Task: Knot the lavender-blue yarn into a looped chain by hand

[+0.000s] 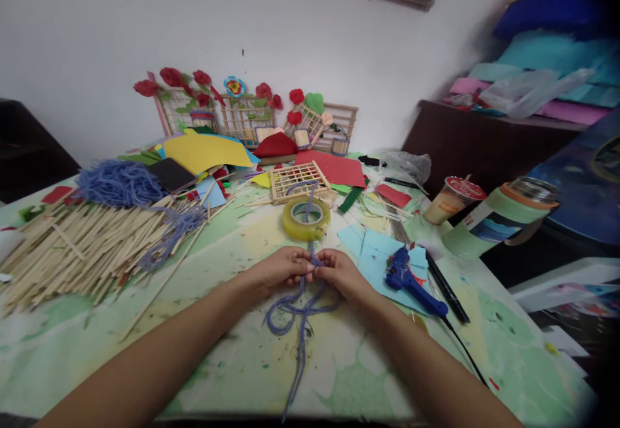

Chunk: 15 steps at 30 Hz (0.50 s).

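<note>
My left hand and my right hand meet at the table's middle, both pinching purple yarn. Loose loops and tails of the yarn hang below the fingers and lie toward the front edge. From the hands the yarn also runs up through a roll of clear yellowish tape, standing just beyond the fingertips. Behind the tape, the yarn reaches a small lattice of wooden sticks.
Wooden sticks and a purple yarn heap cover the left. At right are a blue glue gun, light blue paper, a cup and a bottle. Stick crafts with red flowers stand behind.
</note>
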Motion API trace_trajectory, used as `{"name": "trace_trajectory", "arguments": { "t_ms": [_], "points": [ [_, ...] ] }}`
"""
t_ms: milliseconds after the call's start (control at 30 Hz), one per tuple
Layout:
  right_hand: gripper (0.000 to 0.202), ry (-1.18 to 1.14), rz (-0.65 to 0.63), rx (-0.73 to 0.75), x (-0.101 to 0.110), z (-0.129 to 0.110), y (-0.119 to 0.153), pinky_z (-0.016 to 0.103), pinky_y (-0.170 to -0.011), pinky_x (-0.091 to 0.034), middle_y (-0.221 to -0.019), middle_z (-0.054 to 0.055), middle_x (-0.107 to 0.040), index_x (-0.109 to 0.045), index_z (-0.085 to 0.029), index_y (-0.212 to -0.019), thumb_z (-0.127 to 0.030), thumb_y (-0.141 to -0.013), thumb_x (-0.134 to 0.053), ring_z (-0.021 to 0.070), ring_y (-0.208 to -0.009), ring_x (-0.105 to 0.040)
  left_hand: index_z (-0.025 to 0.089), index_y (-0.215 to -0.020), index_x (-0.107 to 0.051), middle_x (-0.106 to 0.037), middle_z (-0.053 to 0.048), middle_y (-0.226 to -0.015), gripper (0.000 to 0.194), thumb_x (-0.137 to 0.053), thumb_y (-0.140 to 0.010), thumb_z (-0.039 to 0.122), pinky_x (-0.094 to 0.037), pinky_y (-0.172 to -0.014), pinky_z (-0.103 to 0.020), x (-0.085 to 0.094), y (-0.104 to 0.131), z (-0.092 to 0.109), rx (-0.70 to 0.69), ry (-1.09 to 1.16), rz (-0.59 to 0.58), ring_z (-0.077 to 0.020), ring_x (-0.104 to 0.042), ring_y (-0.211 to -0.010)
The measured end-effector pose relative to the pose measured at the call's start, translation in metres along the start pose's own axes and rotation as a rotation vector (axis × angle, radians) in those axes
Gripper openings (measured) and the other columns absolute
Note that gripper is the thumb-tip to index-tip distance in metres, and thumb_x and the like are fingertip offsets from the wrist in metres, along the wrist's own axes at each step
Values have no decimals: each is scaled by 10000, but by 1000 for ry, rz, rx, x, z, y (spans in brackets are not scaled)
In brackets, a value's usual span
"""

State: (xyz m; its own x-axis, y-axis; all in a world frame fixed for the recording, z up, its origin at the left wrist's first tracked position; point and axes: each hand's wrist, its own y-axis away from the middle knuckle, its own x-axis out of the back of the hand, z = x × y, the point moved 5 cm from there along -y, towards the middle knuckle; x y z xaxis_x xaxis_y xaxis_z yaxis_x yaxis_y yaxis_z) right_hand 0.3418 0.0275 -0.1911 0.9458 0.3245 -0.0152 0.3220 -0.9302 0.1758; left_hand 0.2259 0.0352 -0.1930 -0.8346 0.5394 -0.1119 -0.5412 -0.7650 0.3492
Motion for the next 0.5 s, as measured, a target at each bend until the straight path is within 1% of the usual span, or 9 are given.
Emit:
{"name": "trace_trajectory", "arguments": {
  "t_ms": [67, 133, 233, 333, 433, 500],
  "points": [
    [147, 9, 19, -12, 2, 1, 0, 198, -443, -224, -552, -49, -478, -473, -171, -672, -165, -543, -544, 62, -461, -338, 117, -864, -578, -581, 7, -616, 281, -658, -653, 285, -241, -426, -169, 2, 0, 1, 25, -20, -29, -29, -377, -424],
    [138, 14, 20, 3, 2, 2, 0, 200, -446, -220, -545, -54, -453, -475, -173, -667, -171, -547, -541, 63, -463, -329, 109, -823, -600, -581, 2, -586, 252, -648, -658, 294, -243, -430, -179, 5, -1, 1, 40, -63, -45, -36, -381, -420],
    [125, 16, 6, 44, 3, 3, -1, 202, -461, -233, -565, -48, -450, -485, -168, -660, -180, -551, -544, 67, -485, -348, 102, -771, -630, -585, -6, -555, 208, -626, -664, 281, -276, -451, -195, 11, -2, 3, 29, -113, -9, -54, -411, -431],
    [127, 28, -8, 63, 3, 4, -2, 203, -486, -271, -583, -37, -474, -489, -166, -655, -188, -559, -570, 76, -515, -384, 103, -733, -650, -591, -7, -540, 158, -613, -655, 235, -341, -510, -214, 11, -1, 5, -15, -122, 22, -81, -473, -483],
    [136, 13, -21, 66, 2, 4, -3, 208, -529, -324, -607, -23, -512, -495, -169, -666, -197, -569, -586, 97, -569, -452, 98, -667, -635, -599, -16, -552, 100, -611, -647, 193, -385, -562, -220, 8, 1, 7, -18, -72, 55, -87, -506, -524],
    [140, -5, -23, 53, 1, 5, -2, 211, -538, -342, -624, -17, -531, -498, -171, -673, -204, -570, -588, 107, -589, -479, 104, -686, -612, -615, -25, -600, 77, -611, -641, 167, -412, -586, -224, 6, 3, 5, 43, 30, 85, -92, -543, -559]
  ]
}}
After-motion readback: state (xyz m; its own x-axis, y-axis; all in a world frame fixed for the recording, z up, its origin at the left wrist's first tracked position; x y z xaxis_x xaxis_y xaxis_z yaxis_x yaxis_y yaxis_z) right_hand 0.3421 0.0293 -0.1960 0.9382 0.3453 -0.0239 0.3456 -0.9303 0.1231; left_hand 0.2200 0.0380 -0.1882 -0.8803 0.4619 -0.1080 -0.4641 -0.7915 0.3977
